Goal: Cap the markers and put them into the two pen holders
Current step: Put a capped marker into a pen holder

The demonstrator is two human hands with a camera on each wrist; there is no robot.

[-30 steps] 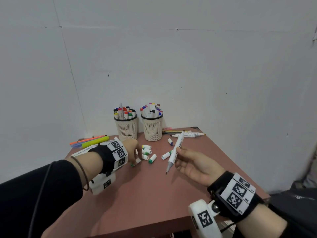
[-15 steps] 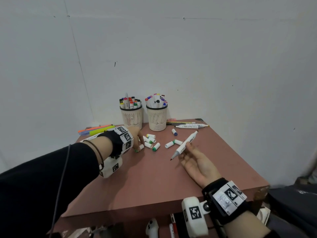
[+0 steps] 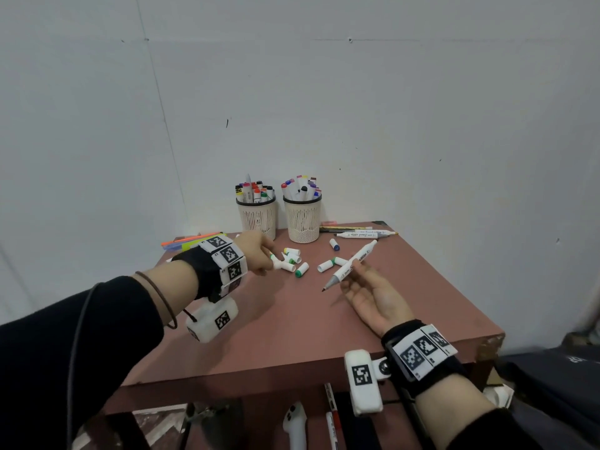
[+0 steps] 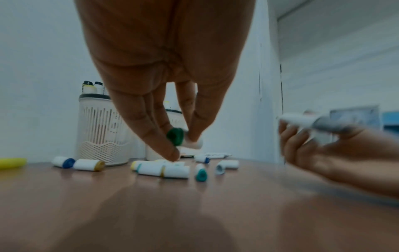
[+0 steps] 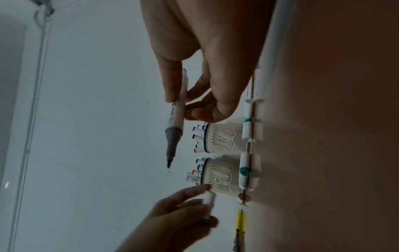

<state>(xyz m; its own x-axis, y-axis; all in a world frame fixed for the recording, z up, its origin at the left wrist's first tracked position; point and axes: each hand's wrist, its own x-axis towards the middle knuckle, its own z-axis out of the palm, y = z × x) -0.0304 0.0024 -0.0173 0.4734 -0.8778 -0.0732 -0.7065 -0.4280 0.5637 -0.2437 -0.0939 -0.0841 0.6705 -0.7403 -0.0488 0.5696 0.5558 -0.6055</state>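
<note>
We note a reddish-brown table [image 3: 292,326] against a white wall [image 3: 389,108]. Orange and yellow-green pens [image 3: 191,242] lie at its left rear edge. Lower centre, below the tabletop, a white controller [image 3: 294,423] shows.

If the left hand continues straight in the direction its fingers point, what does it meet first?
Probably the loose caps lying just beyond the left hand, which pinches a green-ended cap; past them the right pen holder. Depth is unclear.
</note>
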